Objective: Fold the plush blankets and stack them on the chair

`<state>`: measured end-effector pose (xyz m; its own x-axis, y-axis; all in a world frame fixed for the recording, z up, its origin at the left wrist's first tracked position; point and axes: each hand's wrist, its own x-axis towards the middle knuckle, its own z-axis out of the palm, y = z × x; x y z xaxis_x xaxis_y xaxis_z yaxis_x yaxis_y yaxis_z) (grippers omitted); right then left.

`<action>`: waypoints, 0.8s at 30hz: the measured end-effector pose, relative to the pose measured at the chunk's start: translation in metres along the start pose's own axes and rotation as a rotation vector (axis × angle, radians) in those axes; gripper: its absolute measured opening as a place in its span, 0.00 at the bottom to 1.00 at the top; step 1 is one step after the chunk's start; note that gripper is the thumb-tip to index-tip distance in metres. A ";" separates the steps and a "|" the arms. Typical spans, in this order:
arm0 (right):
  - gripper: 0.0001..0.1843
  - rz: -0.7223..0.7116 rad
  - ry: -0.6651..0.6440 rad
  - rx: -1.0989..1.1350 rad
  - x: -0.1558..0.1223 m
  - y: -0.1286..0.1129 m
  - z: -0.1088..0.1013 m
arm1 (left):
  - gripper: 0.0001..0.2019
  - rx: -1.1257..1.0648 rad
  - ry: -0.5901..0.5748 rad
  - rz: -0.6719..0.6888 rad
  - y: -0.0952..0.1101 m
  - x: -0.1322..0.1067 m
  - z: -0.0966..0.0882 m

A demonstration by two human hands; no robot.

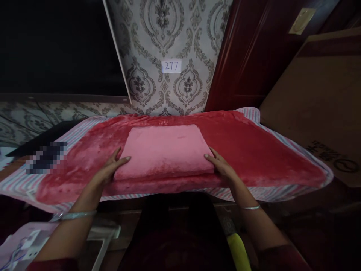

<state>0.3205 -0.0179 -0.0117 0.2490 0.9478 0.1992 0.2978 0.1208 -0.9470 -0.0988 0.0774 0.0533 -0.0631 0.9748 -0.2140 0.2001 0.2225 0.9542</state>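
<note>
The red-draped desk [248, 150] bears folded pink plush [166, 148] lengthwise along its front edge. Spread left hand [112, 166] and right hand [221, 164] touch it.

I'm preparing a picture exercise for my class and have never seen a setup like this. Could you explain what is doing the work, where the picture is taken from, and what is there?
There is no machine here: a person works with two bare hands. The single picture comes from a camera worn on the head, looking forward and down, so the left hand appears at left and the right hand at right.

A red cloth covers the surface, with striped cloth showing around its edges. On it lies a folded pink cloth. One hand touches each side of that, thumb on top; how firmly they grip cannot be seen.

Behind, a card reading 277 is on the patterned wall.
</note>
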 end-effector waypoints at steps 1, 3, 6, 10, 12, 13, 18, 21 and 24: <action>0.39 0.012 -0.021 0.075 0.001 -0.003 0.002 | 0.52 0.020 -0.003 0.018 0.000 0.000 0.000; 0.41 0.086 -0.022 0.207 0.008 -0.011 0.001 | 0.52 0.037 0.003 0.050 0.005 0.000 -0.001; 0.43 0.124 0.095 0.242 0.027 -0.029 -0.014 | 0.51 -0.020 -0.011 0.091 0.017 -0.009 0.001; 0.42 0.056 0.295 0.283 0.048 -0.046 -0.048 | 0.43 -0.056 0.008 0.242 0.020 -0.039 0.019; 0.38 0.095 0.402 0.333 0.046 -0.040 -0.057 | 0.41 -0.077 -0.013 0.230 0.006 -0.059 0.034; 0.34 0.129 0.433 0.372 0.041 -0.034 -0.058 | 0.41 -0.106 -0.056 0.192 -0.003 -0.069 0.041; 0.09 0.338 0.461 0.770 -0.002 0.006 -0.045 | 0.45 -0.316 -0.066 -0.025 -0.031 -0.104 0.062; 0.06 0.422 0.459 1.042 -0.031 0.007 -0.033 | 0.44 -0.396 -0.099 -0.099 -0.025 -0.112 0.061; 0.08 0.451 0.389 1.185 -0.055 -0.007 -0.012 | 0.36 -0.464 -0.148 -0.207 -0.014 -0.116 0.060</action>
<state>0.3157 -0.0747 -0.0131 0.4180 0.8508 -0.3184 -0.8101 0.1905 -0.5544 -0.0355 -0.0379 0.0522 0.0899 0.9110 -0.4025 -0.2583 0.4117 0.8740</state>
